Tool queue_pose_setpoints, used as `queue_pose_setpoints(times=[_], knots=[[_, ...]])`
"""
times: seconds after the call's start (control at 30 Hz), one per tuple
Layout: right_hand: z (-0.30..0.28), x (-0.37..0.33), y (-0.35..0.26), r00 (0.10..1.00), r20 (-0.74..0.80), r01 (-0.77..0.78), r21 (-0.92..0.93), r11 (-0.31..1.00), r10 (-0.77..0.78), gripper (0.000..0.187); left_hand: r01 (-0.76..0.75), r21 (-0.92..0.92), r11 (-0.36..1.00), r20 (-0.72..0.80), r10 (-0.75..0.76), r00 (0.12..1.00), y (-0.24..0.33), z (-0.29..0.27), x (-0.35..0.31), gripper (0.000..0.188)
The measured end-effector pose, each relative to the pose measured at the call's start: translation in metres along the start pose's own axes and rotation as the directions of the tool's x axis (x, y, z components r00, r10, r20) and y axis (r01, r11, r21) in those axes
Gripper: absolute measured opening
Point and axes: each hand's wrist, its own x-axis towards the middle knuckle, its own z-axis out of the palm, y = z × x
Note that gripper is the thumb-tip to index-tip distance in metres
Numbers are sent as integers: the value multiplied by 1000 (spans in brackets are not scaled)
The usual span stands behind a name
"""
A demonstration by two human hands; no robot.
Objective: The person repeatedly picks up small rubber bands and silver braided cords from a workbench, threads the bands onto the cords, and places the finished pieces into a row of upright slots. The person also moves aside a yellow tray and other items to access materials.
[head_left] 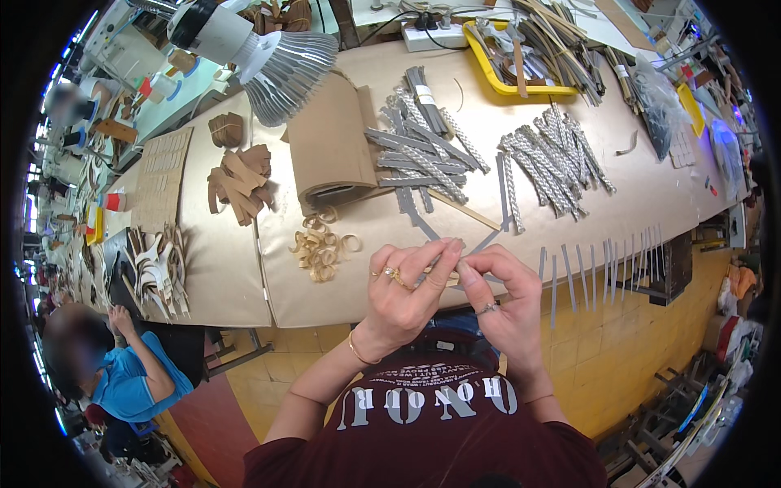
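My left hand (407,281) and my right hand (504,297) meet above the table's front edge, fingertips pinched together. A small grey piece, seemingly a narrow strip, is between them, mostly covered by my fingers. Just past the fingertips, grey strips (486,241) lie at a slant on the table. Ahead is a heap of grey strips and braided silver-grey strips (431,154). A second pile of braided strips (557,163) lies to its right. Pale yellow curled ribbons (317,248) sit left of my hands. Several grey strips (582,276) hang in a row over the front edge at right.
A lamp (285,69) overhangs the back left. Beneath it lies a folded brown sheet (329,146), with brown leather strips (242,183) beside it. A yellow tray (521,85) of tools stands at the back. A person in blue (146,374) sits at far left.
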Motion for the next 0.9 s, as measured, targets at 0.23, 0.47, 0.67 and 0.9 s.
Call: queue_pose_setpoints(times=[0.23, 0.47, 0.67, 0.9], knots=[[2, 1, 4, 1000, 11, -3, -47, 999, 4, 5, 47, -51, 998, 19, -46, 999, 0, 2, -1, 49], [2, 4, 7, 998, 38, 63, -134, 989, -59, 4, 109, -153, 982, 62, -100, 993, -1, 1, 3, 50], [5, 7, 8, 982, 98, 181, -218, 959, -163, 3, 468, -563, 682, 270, -383, 883, -6, -10, 2, 33], [20, 11, 33, 979, 176, 132, -189, 973, -99, 4, 555, -765, 326, 76, -811, 580, -63, -54, -26, 20]])
